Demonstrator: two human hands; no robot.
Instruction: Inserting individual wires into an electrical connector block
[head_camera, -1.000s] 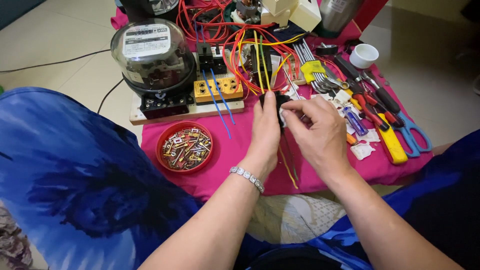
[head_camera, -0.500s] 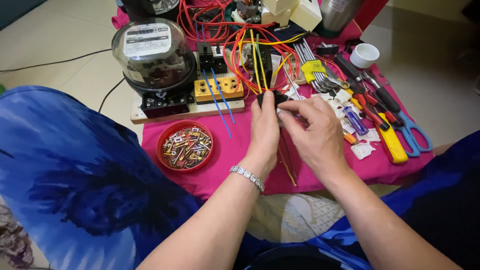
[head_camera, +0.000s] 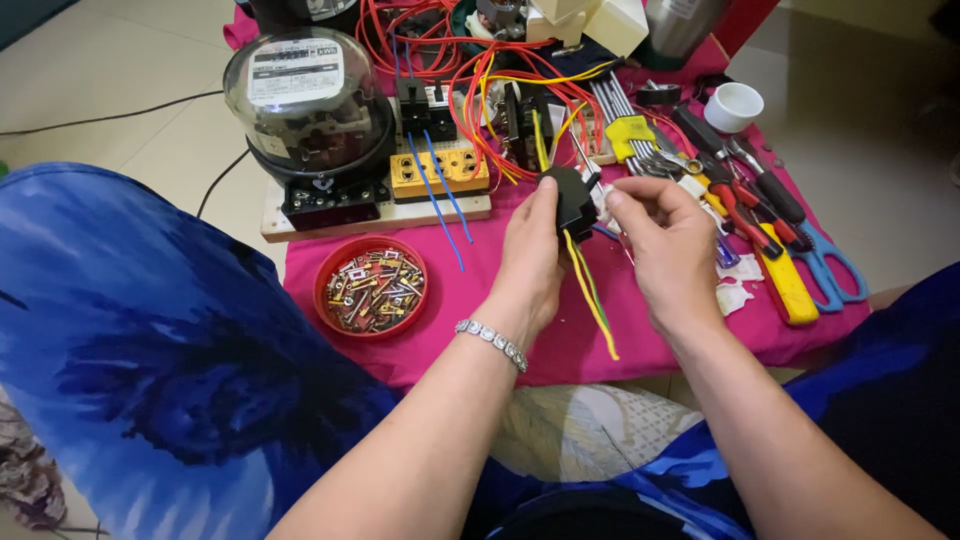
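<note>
My left hand (head_camera: 530, 255) pinches a small black electrical block (head_camera: 572, 198) above the pink cloth (head_camera: 480, 290). Yellow and green wires (head_camera: 590, 295) hang from under the block toward me. My right hand (head_camera: 668, 245) is beside it, fingertips at the block's right edge next to a small white piece; whether it grips anything I cannot tell. Just behind the hands is a tangle of red, orange and yellow wires (head_camera: 520, 95) leading to black breakers (head_camera: 425, 105).
A glass-domed electricity meter (head_camera: 305, 105) and a yellow socket block (head_camera: 440, 172) sit on a white board at left. A red dish of screws (head_camera: 372, 288) lies near me. Screwdrivers, yellow cutter (head_camera: 785, 285), blue scissors (head_camera: 830, 265), white cup (head_camera: 733, 105) lie right.
Both hands have lifted slightly and the black block now shows clearly in my left fingers, with the yellow and green wires hanging free below it.
</note>
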